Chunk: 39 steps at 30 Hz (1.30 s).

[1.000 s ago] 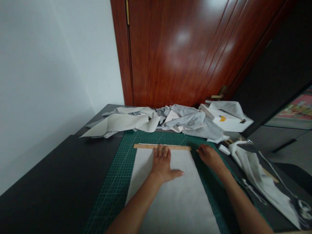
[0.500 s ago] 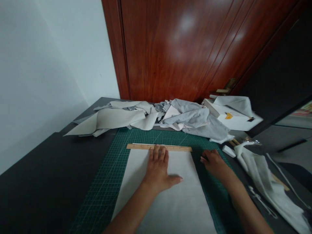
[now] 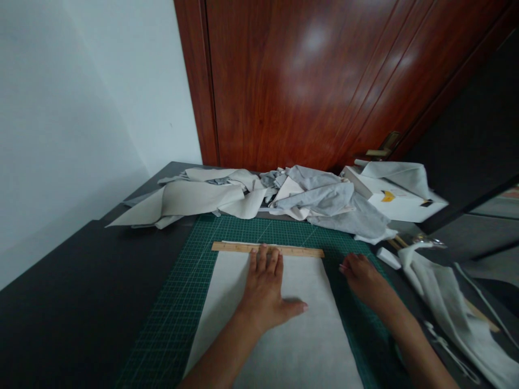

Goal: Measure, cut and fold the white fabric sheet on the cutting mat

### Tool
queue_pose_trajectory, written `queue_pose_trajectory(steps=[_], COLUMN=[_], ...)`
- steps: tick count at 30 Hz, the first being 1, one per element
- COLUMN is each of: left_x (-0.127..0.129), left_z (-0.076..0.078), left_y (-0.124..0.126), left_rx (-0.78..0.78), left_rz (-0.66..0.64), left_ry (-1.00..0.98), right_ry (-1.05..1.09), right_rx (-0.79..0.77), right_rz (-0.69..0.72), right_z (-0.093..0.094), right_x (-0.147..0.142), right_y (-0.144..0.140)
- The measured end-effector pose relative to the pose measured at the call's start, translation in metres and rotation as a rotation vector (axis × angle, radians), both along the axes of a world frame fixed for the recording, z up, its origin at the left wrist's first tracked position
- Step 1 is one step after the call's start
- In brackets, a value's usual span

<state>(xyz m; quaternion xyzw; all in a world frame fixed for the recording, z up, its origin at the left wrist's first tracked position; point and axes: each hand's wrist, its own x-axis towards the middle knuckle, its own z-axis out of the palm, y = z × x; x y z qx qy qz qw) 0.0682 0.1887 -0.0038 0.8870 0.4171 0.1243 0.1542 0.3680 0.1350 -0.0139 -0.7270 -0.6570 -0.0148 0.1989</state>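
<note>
A sheet of pale fabric (image 3: 300,335) lies flat on a green cutting mat (image 3: 162,324). Across its far end rests a wooden ruler (image 3: 231,247). My left hand (image 3: 265,294) is spread palm down on the fabric, its fingertips pressing on the ruler and its thumb stretched to the right. Over the mat, to the right of the fabric, my right hand (image 3: 360,275) is closed with its fingers curled in. Whatever it may hold is hidden by those fingers. A small white block (image 3: 388,258) lies just beyond it.
Crumpled grey and cream cloth pieces (image 3: 194,197) are heaped along the table's far side. A white box (image 3: 401,202) draped with cloth stands at the back right. More pale cloth (image 3: 441,286) and a white cord (image 3: 452,351) lie on the right. Behind is a reddish wooden door (image 3: 279,81).
The view has shifted slightly, so most things appear a little lower and farther right. My left hand stays on the ruler; my right hand remains closed beside the fabric.
</note>
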Motion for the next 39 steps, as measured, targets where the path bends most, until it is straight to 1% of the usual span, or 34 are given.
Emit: queue_pose_trajectory(steps=[3, 4, 6, 9, 12, 14, 17, 21, 26, 33, 39], left_x=[0.0, 0.0, -0.001, -0.001, -0.002, -0.003, -0.004, -0.004, -0.005, -0.006, -0.005], left_z=[0.001, 0.002, 0.004, 0.007, 0.007, 0.006, 0.005, 0.003, 0.001, 0.003, 0.005], left_y=[-0.003, -0.004, -0.006, -0.008, -0.01, -0.01, -0.011, -0.011, -0.011, -0.011, -0.01], left_rx=[-0.002, -0.004, -0.016, -0.063, -0.079, -0.08, -0.084, -0.091, -0.055, -0.077, -0.056], left_rz=[0.002, 0.001, -0.002, -0.005, -0.011, -0.012, -0.012, -0.019, -0.032, -0.034, -0.024], left_ry=[0.001, 0.0, -0.001, 0.007, -0.006, -0.014, -0.022, -0.021, -0.012, -0.011, -0.01], right_ry=[0.051, 0.059, 0.047, -0.029, -0.098, -0.109, -0.081, -0.006, 0.032, 0.024, 0.051], right_rx=[-0.014, -0.016, 0.004, 0.097, 0.178, 0.177, 0.142, 0.082, 0.086, 0.061, 0.048], right_rz=[-0.002, 0.021, 0.114, 0.286, 0.407, 0.464, 0.461, 0.426, 0.412, 0.409, 0.391], right_z=[0.009, 0.011, 0.011, 0.0, -0.02, -0.03, -0.034, -0.023, -0.015, -0.014, -0.02], right_x=[-0.016, -0.022, -0.036, -0.047, -0.045, -0.041, -0.041, -0.049, -0.052, -0.054, -0.054], right_y=[0.003, 0.004, 0.008, 0.015, 0.023, 0.028, 0.028, 0.022, 0.02, 0.02, 0.018])
